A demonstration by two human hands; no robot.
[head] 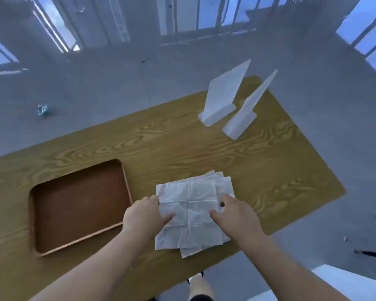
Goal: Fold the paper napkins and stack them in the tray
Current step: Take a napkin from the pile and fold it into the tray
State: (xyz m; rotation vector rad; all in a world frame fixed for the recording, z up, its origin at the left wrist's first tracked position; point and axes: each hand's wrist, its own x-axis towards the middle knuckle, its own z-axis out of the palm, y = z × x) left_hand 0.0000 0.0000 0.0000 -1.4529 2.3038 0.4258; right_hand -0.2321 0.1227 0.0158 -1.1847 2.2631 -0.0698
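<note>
Your left hand point(142, 216) and right hand point(232, 213) pinch opposite edges of the top paper napkin point(191, 213), fingers closed on it, thumbs pressing its creased face. It lies on a loose napkin pile point(223, 183) on the wooden surface point(269, 170), just right of the empty brown tray point(78, 205).
</note>
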